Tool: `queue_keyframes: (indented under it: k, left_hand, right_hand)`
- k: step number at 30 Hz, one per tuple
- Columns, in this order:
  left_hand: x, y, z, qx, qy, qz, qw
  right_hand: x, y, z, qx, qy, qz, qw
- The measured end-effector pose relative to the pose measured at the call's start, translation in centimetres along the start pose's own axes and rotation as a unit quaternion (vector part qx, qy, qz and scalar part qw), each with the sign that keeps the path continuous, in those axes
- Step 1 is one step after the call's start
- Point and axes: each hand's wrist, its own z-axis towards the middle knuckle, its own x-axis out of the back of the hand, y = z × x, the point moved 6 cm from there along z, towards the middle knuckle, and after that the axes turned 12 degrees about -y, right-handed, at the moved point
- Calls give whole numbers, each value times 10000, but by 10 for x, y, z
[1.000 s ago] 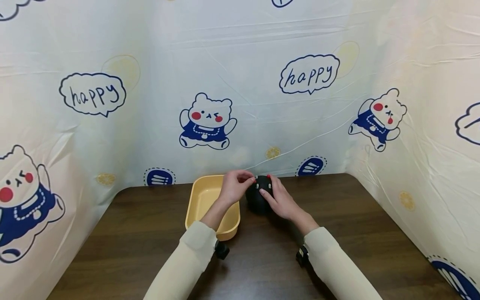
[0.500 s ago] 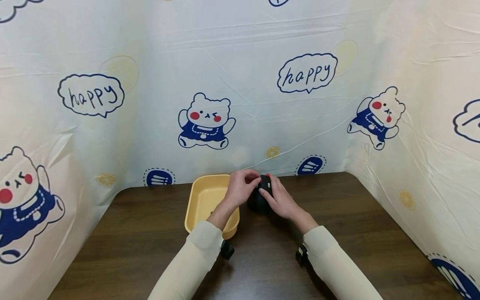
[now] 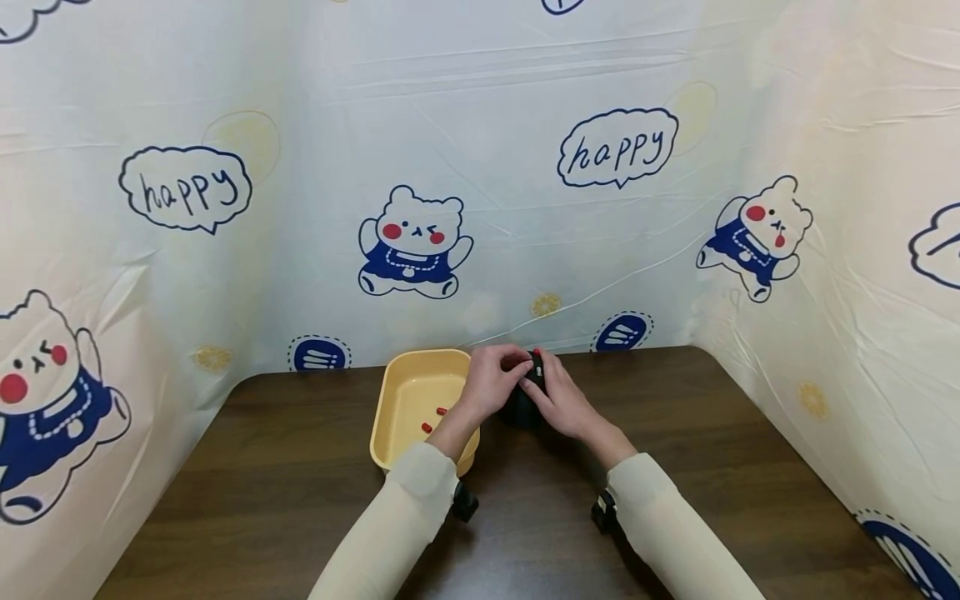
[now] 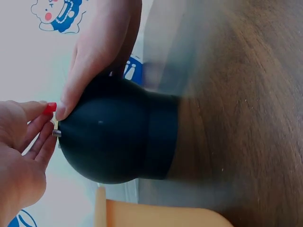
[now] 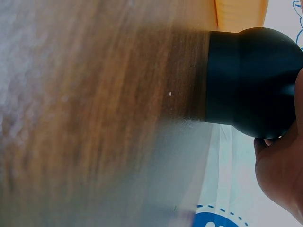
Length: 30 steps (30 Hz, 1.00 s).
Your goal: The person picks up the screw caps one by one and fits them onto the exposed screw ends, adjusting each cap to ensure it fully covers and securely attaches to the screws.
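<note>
A black dome-shaped object (image 4: pixel 113 127) on a short cylindrical base stands on the table, with small metal pins (image 4: pixel 57 133) on its rounded top. My right hand (image 3: pixel 566 404) holds the dome from the right, thumb toward me and fingers curled around the far side. At the top, my left hand (image 3: pixel 489 382) pinches a small red cap (image 4: pixel 50 108) close beside the right thumb. Another bit of red (image 3: pixel 537 351) shows by the right fingertips. To the left, a yellow tray (image 3: pixel 408 387) holds two small red pieces (image 3: pixel 427 427), partly behind the left wrist.
The brown wooden table (image 3: pixel 247 483) runs up to a patterned cloth (image 3: pixel 510 250) at the back and sides. The tray's right wall stands close to the dome's left side. Each wrist wears a small black camera (image 3: pixel 604 511).
My left hand has shifted right across the dome's top, uncovering the red pieces in the tray. The right hand keeps its hold on the dome.
</note>
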Motion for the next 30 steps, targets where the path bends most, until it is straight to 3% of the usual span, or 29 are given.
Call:
queue_keyframes:
  k: [19,30]
  left_hand:
    - [-10,5,7,28,-38,283,9996]
    - [-17,11,7,-315,-279,1123,9928]
  right_hand:
    - [2,-3,0,369,151,-192,9990]
    - [-2,1,0,222,-48,-106,9997]
